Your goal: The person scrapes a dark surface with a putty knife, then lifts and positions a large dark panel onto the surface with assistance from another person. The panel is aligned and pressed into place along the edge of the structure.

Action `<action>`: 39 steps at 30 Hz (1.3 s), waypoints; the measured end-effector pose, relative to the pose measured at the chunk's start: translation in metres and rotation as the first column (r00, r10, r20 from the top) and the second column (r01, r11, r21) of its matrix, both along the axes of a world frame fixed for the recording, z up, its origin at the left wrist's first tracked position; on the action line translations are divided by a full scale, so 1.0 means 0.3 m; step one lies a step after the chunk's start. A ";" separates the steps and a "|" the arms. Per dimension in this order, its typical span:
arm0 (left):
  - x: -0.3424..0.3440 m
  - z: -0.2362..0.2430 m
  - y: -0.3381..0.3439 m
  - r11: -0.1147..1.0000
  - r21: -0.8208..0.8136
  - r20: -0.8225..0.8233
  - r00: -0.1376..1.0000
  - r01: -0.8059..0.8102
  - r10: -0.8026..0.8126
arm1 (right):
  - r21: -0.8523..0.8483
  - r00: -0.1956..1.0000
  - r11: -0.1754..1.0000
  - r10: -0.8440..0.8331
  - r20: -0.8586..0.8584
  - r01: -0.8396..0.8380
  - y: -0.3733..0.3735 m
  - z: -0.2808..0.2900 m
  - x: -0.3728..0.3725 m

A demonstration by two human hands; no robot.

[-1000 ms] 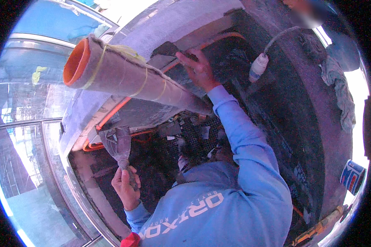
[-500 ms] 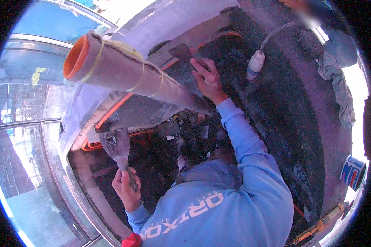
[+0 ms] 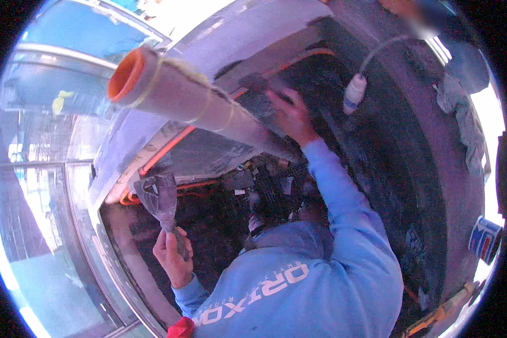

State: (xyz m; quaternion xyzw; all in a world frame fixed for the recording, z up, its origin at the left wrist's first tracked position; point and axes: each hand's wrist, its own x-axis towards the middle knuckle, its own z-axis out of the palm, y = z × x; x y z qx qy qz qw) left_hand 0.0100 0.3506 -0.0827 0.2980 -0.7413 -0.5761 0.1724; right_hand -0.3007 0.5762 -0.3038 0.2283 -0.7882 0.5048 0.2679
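Observation:
My left hand [image 3: 173, 250] is wrapped round the handle of a wide scraper [image 3: 156, 194] with a dusty blade, held upright at the lower left. My right hand [image 3: 292, 115], blurred by motion, grips a dark flat tool [image 3: 256, 82] close to the grey ledge strip and orange pipe [image 3: 166, 147]. Just left of that hand, a long felt-covered roll [image 3: 191, 104] with an orange core [image 3: 125, 73] slants upward, bound with pale yellow ties. My blue sleeve and chest fill the lower middle, above my feet, which stand amid dark rubble.
Glass panels [image 3: 36, 219] line the left. At the right hang a white connector [image 3: 355, 92] on a cable and a grey cloth [image 3: 462, 132]; a blue-white tub [image 3: 484, 239] and yellow tool [image 3: 434, 315] lie lower. Another person [image 3: 465, 67] is partly visible at top right.
My right hand with the flat tool has moved down and to the right, away from the upper ledge. My left hand keeps the scraper in place. The view has shifted slightly.

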 end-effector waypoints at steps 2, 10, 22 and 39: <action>0.027 0.020 -0.013 0.998 -0.039 0.016 0.998 -0.058 0.059 | -0.121 0.988 0.993 0.018 0.154 0.001 0.074 0.065 0.141; -0.046 0.050 -0.239 0.992 -0.123 0.027 1.000 0.003 0.000 | -0.256 0.931 0.931 0.313 0.189 -0.261 0.019 0.435 0.625; -0.050 0.014 -0.943 0.777 -0.385 -0.080 0.821 0.498 -0.565 | 0.579 0.923 0.799 0.328 -0.199 -0.159 -0.714 0.891 0.564; 0.045 0.094 -1.417 0.909 0.067 -0.298 0.878 0.411 -0.375 | 0.177 0.934 0.983 -0.024 0.356 -0.042 -0.906 0.716 0.793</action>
